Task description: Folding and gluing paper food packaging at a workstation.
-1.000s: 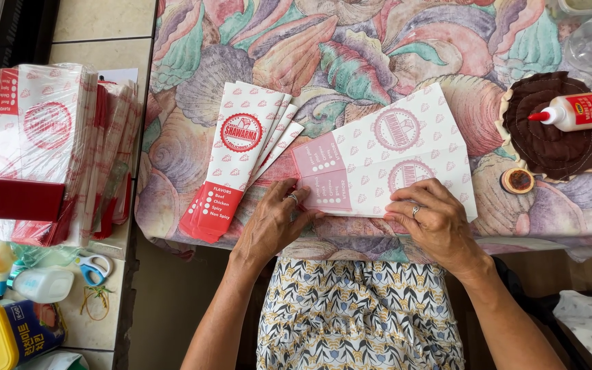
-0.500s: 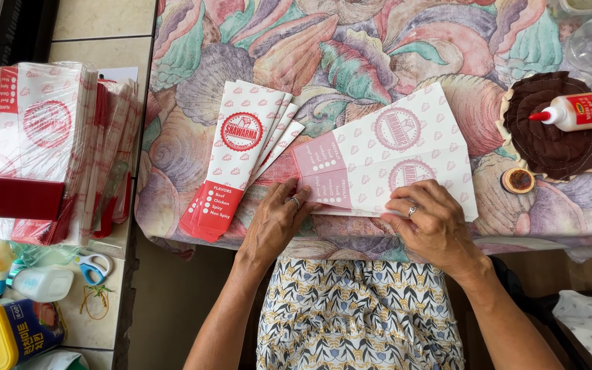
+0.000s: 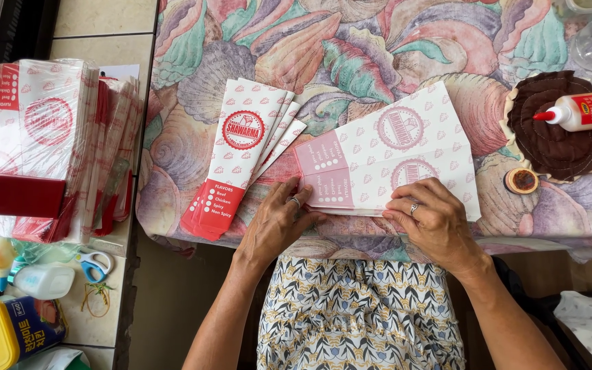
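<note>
Under your hands, at the near edge of the desk point(image 3: 193, 41) with its shell-patterned cloth, lies the flat white-and-pink printed paper sheet point(image 3: 392, 161), an unfolded sleeve with two round red emblems and a solid pink panel at its left end. It looks thin, light and limp, easy to crease or tear and likely to slide on the cloth, so I judge you should hold it by pressing flat near the folded near edge rather than pinching a corner. Your left hand point(image 3: 279, 226) lies open, fingers spread, fingertips pressing the pink panel's near corner; your right hand point(image 3: 436, 223) is also open, palm down, on the sheet's near edge, gripping nothing. Just left of the sheet a fanned stack of narrow finished paper sleeves point(image 3: 241, 161) points toward the near-left corner, white with a round red emblem above and a red panel with white lettering at the foot. Off the desk's left edge sits a thick bundle of the same printed sheets point(image 3: 42, 130). Near the right edge a white glue bottle with red tip and yellow-red label point(image 3: 577, 111) lies on a round dark brown cloth mat point(image 3: 556, 144), a small brown cap point(image 3: 521, 180) beside it.
</note>
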